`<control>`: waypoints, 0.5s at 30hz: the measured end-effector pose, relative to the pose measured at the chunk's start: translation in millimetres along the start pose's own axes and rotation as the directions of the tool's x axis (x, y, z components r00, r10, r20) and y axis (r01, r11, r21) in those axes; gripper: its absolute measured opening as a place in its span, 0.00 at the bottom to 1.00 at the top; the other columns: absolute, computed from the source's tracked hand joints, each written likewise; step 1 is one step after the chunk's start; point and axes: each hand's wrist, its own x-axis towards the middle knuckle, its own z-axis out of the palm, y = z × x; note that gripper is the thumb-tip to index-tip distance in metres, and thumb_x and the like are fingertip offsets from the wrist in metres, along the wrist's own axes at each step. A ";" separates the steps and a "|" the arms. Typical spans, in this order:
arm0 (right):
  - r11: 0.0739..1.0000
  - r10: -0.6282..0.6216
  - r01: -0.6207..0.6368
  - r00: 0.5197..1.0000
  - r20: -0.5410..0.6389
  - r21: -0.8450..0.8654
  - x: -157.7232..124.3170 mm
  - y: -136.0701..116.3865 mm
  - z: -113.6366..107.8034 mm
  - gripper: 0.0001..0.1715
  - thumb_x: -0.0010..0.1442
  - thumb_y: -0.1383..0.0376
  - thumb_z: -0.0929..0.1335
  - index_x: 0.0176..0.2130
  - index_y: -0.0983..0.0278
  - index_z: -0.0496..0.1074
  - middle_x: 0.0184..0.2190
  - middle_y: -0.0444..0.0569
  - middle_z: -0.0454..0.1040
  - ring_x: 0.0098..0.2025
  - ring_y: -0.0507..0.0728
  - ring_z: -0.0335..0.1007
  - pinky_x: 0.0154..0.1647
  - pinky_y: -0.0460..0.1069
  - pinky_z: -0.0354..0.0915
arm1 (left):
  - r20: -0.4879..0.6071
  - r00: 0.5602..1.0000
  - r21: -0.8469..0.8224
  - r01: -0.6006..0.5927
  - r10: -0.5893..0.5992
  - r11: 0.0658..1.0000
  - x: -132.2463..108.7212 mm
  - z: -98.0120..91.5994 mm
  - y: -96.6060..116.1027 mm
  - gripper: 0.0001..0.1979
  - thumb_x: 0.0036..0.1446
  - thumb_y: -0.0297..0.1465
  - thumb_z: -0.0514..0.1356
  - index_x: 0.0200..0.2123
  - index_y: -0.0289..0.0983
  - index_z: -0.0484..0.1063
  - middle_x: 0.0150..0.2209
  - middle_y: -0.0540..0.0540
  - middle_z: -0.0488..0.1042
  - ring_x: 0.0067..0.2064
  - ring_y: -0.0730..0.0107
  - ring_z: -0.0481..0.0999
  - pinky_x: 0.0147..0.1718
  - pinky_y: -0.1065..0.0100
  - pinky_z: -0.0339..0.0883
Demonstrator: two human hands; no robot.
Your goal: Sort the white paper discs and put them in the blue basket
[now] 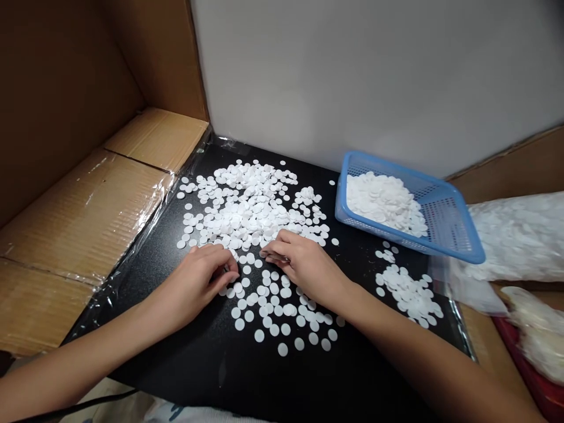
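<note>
I'm counting one bare left hand (209, 269), one bare right hand (304, 261), one blue plastic mesh basket (445, 223) and one clear plastic bag (520, 235) packed with white pieces. Small, flat, round white discs (282, 349) are lying on the black tabletop (176, 364), too many for me to count, but I'm making out three groups there: a big heap (247, 217) beyond the hands, a loose spread (267, 322) nearer the person, and a smaller pile (408, 291) in front of the basket. More discs are filling the basket's left part. The left hand is curling narrowly beside the spread's left edge; the right is bunching its fingers between heap and spread. I'm unable to tell whether either is gripping a disc
</note>
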 end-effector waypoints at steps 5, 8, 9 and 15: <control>0.981 -0.124 0.118 0.992 -0.024 -0.155 4.4 10.8 5.5 0.13 0.64 0.75 0.64 0.38 0.61 0.75 0.36 0.45 0.70 0.31 0.51 0.65 0.29 0.46 0.58 | -0.046 0.990 0.130 -0.129 0.135 0.983 18.4 -4.6 -2.8 0.08 0.66 0.27 0.56 0.39 0.41 0.75 0.34 0.50 0.72 0.36 0.66 0.70 0.38 0.64 0.56; 0.958 -0.168 0.162 0.986 -0.006 -0.237 6.1 12.9 7.3 0.08 0.66 0.72 0.65 0.39 0.63 0.74 0.36 0.47 0.71 0.30 0.51 0.65 0.27 0.45 0.56 | -0.029 0.980 0.224 -0.183 0.194 0.957 30.7 -3.0 0.5 0.06 0.64 0.26 0.59 0.38 0.40 0.76 0.33 0.49 0.70 0.35 0.65 0.69 0.38 0.63 0.55; 0.951 -0.179 0.171 0.984 -0.006 -0.256 6.6 13.1 7.3 0.07 0.66 0.71 0.66 0.40 0.64 0.74 0.37 0.47 0.71 0.30 0.51 0.65 0.27 0.45 0.55 | -0.021 0.978 0.249 -0.194 0.206 0.949 34.1 -2.2 2.1 0.05 0.64 0.26 0.59 0.37 0.39 0.76 0.33 0.49 0.70 0.35 0.66 0.69 0.38 0.63 0.54; 0.999 -0.031 0.032 0.998 -0.051 0.018 0.9 3.2 -1.9 0.06 0.61 0.73 0.68 0.32 0.64 0.70 0.32 0.45 0.71 0.30 0.51 0.65 0.29 0.45 0.59 | 0.015 0.975 0.333 -0.213 0.220 0.919 43.9 0.7 3.3 0.04 0.61 0.23 0.61 0.34 0.37 0.74 0.33 0.49 0.71 0.35 0.64 0.70 0.37 0.63 0.52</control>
